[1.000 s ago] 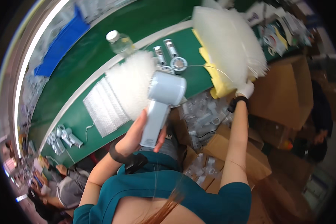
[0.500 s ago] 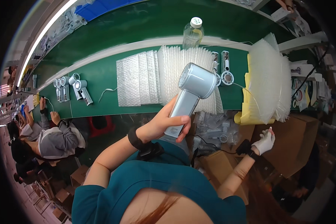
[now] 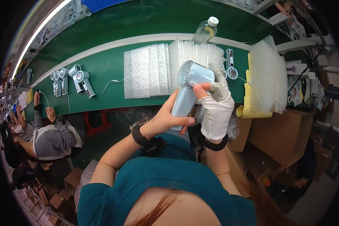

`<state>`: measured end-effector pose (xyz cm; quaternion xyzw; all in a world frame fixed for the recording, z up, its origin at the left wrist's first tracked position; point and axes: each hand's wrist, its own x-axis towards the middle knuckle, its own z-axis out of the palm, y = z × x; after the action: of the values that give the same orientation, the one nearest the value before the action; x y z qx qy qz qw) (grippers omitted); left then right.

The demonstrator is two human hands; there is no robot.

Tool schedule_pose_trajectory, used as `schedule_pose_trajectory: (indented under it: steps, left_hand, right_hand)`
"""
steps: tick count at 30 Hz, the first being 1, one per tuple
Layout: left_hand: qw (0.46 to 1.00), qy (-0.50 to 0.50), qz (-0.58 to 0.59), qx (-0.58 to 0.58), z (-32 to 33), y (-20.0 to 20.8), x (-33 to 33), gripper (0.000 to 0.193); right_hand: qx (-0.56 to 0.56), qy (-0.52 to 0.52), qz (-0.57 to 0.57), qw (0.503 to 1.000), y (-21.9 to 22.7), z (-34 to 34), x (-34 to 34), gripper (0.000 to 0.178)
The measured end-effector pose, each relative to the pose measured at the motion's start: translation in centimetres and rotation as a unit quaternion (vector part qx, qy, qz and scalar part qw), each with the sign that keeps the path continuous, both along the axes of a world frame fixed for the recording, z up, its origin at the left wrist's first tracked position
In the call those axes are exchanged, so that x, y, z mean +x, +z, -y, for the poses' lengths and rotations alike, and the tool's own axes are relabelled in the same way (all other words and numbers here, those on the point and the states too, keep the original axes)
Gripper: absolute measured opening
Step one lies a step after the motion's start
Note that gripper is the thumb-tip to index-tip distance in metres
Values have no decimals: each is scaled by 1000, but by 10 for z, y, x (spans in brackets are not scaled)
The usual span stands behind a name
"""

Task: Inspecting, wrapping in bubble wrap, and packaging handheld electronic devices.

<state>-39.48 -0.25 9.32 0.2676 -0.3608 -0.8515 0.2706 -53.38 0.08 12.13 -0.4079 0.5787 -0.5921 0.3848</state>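
Above the near edge of the green workbench [image 3: 109,71], I hold the pale blue handheld fan with round grille [image 3: 188,90]. My left hand [image 3: 164,120] wraps its handle; my white-gloved right hand [image 3: 216,109] pinches its head. Clear bubble-wrap sheets [image 3: 147,75] lie behind it.

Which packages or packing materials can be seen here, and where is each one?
Bubble-wrap sheets: flat, clear-white stack on the green bench.
Clear bags: fanned white stack at the bench's right end, on yellow sheets.
Cardboard boxes: brown, below the bench at right.
Plastic bottle: clear, white cap, behind the bags.
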Motion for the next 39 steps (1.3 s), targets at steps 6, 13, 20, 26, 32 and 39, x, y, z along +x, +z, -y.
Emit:
schedule_pose_trajectory:
  steps: [6,13,20,26,32,39]
  left_hand:
    - [998,45,-1,33,1,-4,49,63]
    - [972,-130,147,-127,16,-23,110,41]
    - [731,-53,374,-569,65,-123,174,40]
    - [737,-3,410,-538,76,-196,182,15]
    - [915,37,342,-210,83,-193,194,17]
    - [933,38,356,-21,88,-195,229,18]
  right_hand:
    - [-29,-5,51,998,-12,14,53,50]
    - [237,138,383,882,-30,5,99,44]
    - [310,91,252,912,-80,-2,114,40]
    - [376,63,230,895,-90,1,148,47]
    - [354,70,36,932,-148,4,190,42]
    - [264,122,-336,896,-190,8,212,56]
